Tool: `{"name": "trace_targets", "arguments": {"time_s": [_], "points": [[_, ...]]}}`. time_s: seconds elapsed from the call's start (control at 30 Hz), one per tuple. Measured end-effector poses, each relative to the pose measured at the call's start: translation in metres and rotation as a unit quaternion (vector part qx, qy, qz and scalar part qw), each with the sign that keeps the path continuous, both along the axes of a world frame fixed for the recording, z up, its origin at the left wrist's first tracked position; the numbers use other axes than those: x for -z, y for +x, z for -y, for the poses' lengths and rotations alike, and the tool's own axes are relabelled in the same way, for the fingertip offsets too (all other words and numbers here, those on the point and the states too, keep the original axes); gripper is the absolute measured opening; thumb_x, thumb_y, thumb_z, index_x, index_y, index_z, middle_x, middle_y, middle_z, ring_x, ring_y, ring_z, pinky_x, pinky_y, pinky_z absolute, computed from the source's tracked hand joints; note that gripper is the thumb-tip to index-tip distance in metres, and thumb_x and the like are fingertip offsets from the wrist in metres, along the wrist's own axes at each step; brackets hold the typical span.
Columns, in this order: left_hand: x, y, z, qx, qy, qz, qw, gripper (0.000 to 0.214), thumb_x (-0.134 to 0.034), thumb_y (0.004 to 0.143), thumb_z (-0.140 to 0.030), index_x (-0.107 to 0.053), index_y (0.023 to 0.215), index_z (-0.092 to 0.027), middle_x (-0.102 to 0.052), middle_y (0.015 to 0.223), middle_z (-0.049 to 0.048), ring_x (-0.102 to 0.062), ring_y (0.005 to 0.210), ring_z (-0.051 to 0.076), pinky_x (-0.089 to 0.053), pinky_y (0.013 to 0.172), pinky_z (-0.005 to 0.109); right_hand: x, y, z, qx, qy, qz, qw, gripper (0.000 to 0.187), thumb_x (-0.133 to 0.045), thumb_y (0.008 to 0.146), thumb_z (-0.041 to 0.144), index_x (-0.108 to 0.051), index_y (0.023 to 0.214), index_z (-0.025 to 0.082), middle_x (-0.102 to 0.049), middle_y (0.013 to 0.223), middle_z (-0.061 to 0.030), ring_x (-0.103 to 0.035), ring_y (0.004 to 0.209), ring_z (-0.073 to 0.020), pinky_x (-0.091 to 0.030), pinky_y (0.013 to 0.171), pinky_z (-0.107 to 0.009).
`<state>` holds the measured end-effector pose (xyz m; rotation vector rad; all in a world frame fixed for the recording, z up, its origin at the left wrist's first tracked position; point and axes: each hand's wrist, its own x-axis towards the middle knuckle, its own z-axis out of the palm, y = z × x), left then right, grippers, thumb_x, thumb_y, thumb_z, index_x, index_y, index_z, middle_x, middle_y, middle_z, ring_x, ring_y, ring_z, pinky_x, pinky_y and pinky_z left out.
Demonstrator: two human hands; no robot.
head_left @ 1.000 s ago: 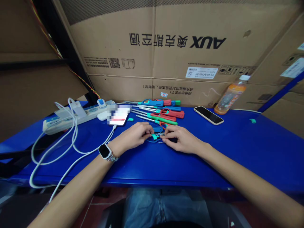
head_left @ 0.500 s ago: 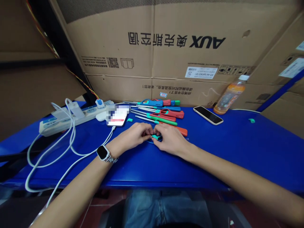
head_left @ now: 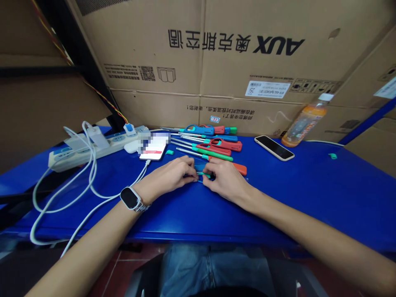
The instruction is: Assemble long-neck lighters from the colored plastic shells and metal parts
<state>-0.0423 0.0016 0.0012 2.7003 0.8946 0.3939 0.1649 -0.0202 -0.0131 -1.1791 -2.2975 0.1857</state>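
Observation:
My left hand (head_left: 179, 173) and my right hand (head_left: 224, 177) meet low over the table, fingers bent and pinched. Between the fingertips shows a small turquoise-green plastic piece (head_left: 204, 175), gripped by my right thumb and fingers. What lies in my left fingertips is too small and hidden to make out. Just behind the hands lie several long-nosed gas lighters, among them a red lighter (head_left: 227, 144), a blue lighter (head_left: 201, 130) and a slim green lighter (head_left: 221, 157). An orange handle (head_left: 240, 169) pokes out behind my right hand.
On the blue table (head_left: 173, 214) a charging phone (head_left: 154, 148), a power strip (head_left: 105, 150) and looped white cables (head_left: 93, 173) lie left. A dark phone (head_left: 274, 147), an orange drink bottle (head_left: 306, 121) and a loose green piece (head_left: 332, 156) are right. Behind stands a cardboard box (head_left: 222, 74).
My fingertips have drawn slightly apart, and my right hand has turned a little around the green piece. The view has shifted slightly.

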Motion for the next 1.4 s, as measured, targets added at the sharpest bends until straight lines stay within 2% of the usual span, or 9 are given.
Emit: {"name": "trace_targets", "arguments": {"time_s": [0.47, 0.63, 0.77, 0.87, 1.0, 1.23, 1.4], "points": [[0.001, 0.001, 0.0, 0.003, 0.011, 0.003, 1.0, 0.015, -0.063, 0.091, -0.016, -0.077, 0.093, -0.019, -0.059, 0.086, 0.0046, -0.057, 0.081, 0.017, -0.044, 0.075, 0.027, -0.003, -0.001, -0.005, 0.005, -0.017, 0.022, 1.0, 0.012, -0.061, 0.076, 0.012, -0.054, 0.068, 0.018, -0.055, 0.072, -0.0022, -0.049, 0.065, -0.0143, -0.031, 0.059, -0.026], [0.003, -0.002, -0.003, -0.007, -0.012, 0.04, 0.999, 0.016, -0.059, 0.092, -0.022, -0.075, 0.094, -0.019, -0.06, 0.088, 0.0044, -0.058, 0.082, 0.018, -0.045, 0.076, 0.029, 0.001, 0.003, -0.006, -0.006, -0.033, -0.054, 0.998, 0.009, -0.062, 0.074, 0.011, -0.055, 0.074, 0.018, -0.058, 0.072, -0.0004, -0.051, 0.064, -0.0126, -0.035, 0.06, -0.024], [0.002, 0.001, -0.004, -0.062, 0.019, 0.075, 0.995, 0.014, -0.061, 0.09, -0.027, -0.069, 0.095, -0.016, -0.062, 0.092, 0.0049, -0.058, 0.086, 0.019, -0.045, 0.077, 0.03, 0.004, 0.008, -0.008, -0.011, -0.063, -0.125, 0.99, 0.009, -0.062, 0.073, 0.012, -0.056, 0.074, 0.018, -0.056, 0.066, 0.0027, -0.049, 0.057, -0.0101, -0.037, 0.055, -0.022], [0.002, 0.008, -0.007, -0.067, -0.002, 0.065, 0.996, 0.013, -0.065, 0.087, -0.029, -0.069, 0.09, -0.016, -0.063, 0.087, 0.004, -0.059, 0.079, 0.018, -0.044, 0.072, 0.028, 0.003, 0.009, -0.009, -0.016, -0.078, -0.137, 0.987, 0.008, -0.062, 0.071, 0.012, -0.057, 0.074, 0.018, -0.055, 0.063, 0.0036, -0.049, 0.056, -0.0097, -0.037, 0.054, -0.021], [0.003, 0.012, -0.01, -0.051, -0.019, 0.061, 0.997, 0.01, -0.064, 0.088, -0.022, -0.071, 0.085, -0.016, -0.064, 0.082, 0.0031, -0.059, 0.072, 0.015, -0.042, 0.068, 0.025, 0.0, 0.01, -0.009, -0.028, -0.082, -0.127, 0.988, 0.008, -0.063, 0.071, 0.011, -0.059, 0.074, 0.017, -0.055, 0.063, 0.0035, -0.049, 0.057, -0.0097, -0.037, 0.054, -0.021], [0.005, 0.012, -0.009, -0.042, 0.004, 0.06, 0.997, 0.014, -0.058, 0.091, -0.017, -0.07, 0.085, -0.015, -0.064, 0.081, 0.004, -0.058, 0.07, 0.014, -0.042, 0.067, 0.025, 0.0, 0.011, -0.007, -0.04, -0.066, -0.109, 0.991, 0.008, -0.063, 0.072, 0.01, -0.06, 0.074, 0.017, -0.055, 0.064, 0.0031, -0.05, 0.059, -0.0101, -0.037, 0.056, -0.022], [0.008, 0.013, -0.008, -0.061, -0.005, 0.069, 0.996, 0.013, -0.059, 0.09, -0.019, -0.068, 0.083, -0.015, -0.066, 0.079, 0.0035, -0.058, 0.069, 0.014, -0.042, 0.066, 0.025, 0.003, 0.005, -0.004, -0.01, -0.021, -0.077, 0.997, 0.008, -0.063, 0.073, 0.01, -0.059, 0.072, 0.017, -0.055, 0.072, 0.0, -0.051, 0.063, -0.0116, -0.038, 0.059, -0.024]]}}
